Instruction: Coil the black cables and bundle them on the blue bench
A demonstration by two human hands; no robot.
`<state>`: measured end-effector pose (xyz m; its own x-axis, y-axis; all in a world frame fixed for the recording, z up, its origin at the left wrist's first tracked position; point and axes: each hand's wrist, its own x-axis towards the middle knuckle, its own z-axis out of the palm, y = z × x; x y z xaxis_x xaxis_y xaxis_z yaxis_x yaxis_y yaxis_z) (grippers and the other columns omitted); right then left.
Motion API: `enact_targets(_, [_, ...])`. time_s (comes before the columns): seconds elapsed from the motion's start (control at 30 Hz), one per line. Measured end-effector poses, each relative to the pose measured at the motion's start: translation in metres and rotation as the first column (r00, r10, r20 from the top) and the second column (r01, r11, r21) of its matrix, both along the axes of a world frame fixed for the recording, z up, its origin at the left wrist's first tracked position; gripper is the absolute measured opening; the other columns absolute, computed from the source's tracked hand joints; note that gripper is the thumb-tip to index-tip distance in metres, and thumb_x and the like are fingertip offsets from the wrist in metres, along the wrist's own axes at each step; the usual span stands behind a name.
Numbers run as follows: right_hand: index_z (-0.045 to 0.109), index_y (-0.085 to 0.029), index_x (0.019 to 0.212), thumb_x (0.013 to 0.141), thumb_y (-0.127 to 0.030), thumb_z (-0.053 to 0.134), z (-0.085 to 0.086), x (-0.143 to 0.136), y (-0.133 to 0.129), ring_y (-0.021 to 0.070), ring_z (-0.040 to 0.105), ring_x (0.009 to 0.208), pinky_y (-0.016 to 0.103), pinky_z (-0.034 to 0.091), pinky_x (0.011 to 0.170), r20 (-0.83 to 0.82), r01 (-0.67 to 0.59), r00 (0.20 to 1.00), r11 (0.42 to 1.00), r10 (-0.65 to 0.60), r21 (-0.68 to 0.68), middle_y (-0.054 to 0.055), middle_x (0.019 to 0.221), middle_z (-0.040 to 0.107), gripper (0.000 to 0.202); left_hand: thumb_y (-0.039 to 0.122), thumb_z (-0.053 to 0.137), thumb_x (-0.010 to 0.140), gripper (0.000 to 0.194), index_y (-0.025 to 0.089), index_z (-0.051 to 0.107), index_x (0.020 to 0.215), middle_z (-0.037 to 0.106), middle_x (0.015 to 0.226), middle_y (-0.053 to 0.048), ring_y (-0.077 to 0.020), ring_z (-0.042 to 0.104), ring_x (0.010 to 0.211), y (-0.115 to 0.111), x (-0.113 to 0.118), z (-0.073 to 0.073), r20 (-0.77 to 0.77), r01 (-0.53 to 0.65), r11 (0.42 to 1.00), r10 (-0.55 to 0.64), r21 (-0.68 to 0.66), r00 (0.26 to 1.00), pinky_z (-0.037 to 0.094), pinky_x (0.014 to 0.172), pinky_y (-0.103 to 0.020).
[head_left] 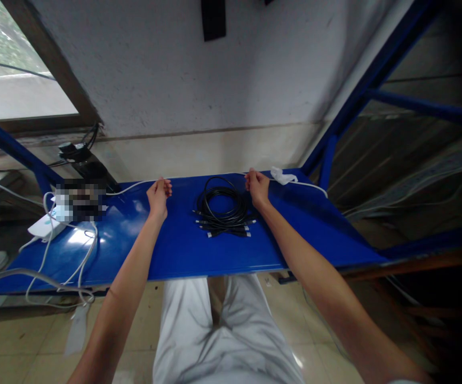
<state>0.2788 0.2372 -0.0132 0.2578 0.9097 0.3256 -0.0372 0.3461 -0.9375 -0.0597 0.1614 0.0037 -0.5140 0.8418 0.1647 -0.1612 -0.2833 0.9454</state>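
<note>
Basically, my left hand (159,197) and right hand (257,186) pinch the white cord (311,185) well apart, seemingly so it sits behind the coiled black cables (223,220) on the desk (210,260).

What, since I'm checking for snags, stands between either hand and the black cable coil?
Nothing visible does: blue tabletop separates the left hand and right hand from the black cable coil. The white cord passes behind the coil, along the far edge, not across either gap.
</note>
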Motion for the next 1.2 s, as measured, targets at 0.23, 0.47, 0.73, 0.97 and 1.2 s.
enact_targets(0.23, [0.063, -0.022, 0.073, 0.101, -0.077, 0.055, 0.040, -0.005, -0.031, 0.0127, 0.047, 0.052, 0.026, 0.039, 0.051, 0.107, 0.040, 0.993, 0.986, -0.058, 0.163, -0.003, 0.058, 0.050, 0.062, 0.056, 0.069, 0.100, 0.042, 0.016, 0.072, 0.087, 0.065, 0.077, -0.003, -0.0097, 0.056, 0.060, -0.001, 0.000, 0.002, -0.004, -0.011, 1.000, 0.011, -0.008, 1.000, 0.042, 0.054, -0.021])
enact_targets(0.47, [0.073, -0.023, 0.121, 0.099, -0.071, 0.066, 0.073, -0.020, -0.128, 0.0275, 0.073, 0.100, 0.040, 0.055, 0.092, 0.747, -0.420, 0.642, 0.894, 0.171, 0.156, 0.010, 0.109, 0.077, 0.054, 0.059, 0.068, 0.099, 0.044, 0.017, 0.070, 0.087, 0.065, 0.077, -0.003, -0.0105, 0.057, 0.060, -0.001, 0.003, 0.002, -0.021, -0.015, 1.000, 0.015, -0.016, 1.000, 0.042, 0.055, -0.022])
enact_targets(0.73, [0.072, -0.014, 0.125, 0.110, -0.061, 0.053, 0.029, -0.027, -0.150, 0.0303, 0.070, 0.102, 0.041, 0.048, 0.093, 0.993, -0.484, 0.049, 0.867, -0.106, 0.117, 0.016, 0.108, 0.076, 0.052, 0.059, 0.068, 0.099, 0.044, 0.017, 0.073, 0.088, 0.066, 0.078, -0.004, -0.0107, 0.058, 0.061, 0.001, 0.005, -0.003, -0.038, 0.005, 1.000, -0.004, 0.003, 0.999, 0.043, 0.056, -0.022])
enact_targets(0.97, [0.073, -0.017, 0.099, 0.114, -0.052, 0.050, 0.025, 0.002, -0.140, 0.0244, 0.068, 0.090, 0.035, 0.042, 0.085, 0.976, -0.503, -0.031, 0.847, -0.215, 0.171, 0.011, 0.093, 0.073, 0.044, 0.056, 0.066, 0.102, 0.042, 0.016, 0.074, 0.088, 0.066, 0.078, -0.004, -0.0104, 0.057, 0.061, 0.001, 0.005, -0.004, -0.042, 0.007, 1.000, -0.005, 0.027, 0.999, 0.042, 0.057, -0.022])
enact_targets(1.2, [0.070, -0.018, 0.098, 0.116, -0.045, 0.044, 0.025, 0.038, -0.131, 0.0267, 0.067, 0.090, 0.037, 0.041, 0.085, 0.968, -0.382, -0.031, 0.898, -0.249, 0.219, 0.012, 0.094, 0.075, 0.041, 0.053, 0.065, 0.104, 0.042, 0.017, 0.074, 0.084, 0.066, 0.074, -0.004, -0.0111, 0.055, 0.059, 0.000, 0.010, 0.001, -0.096, 0.002, 0.999, 0.002, 0.043, 0.995, 0.040, 0.055, -0.023])
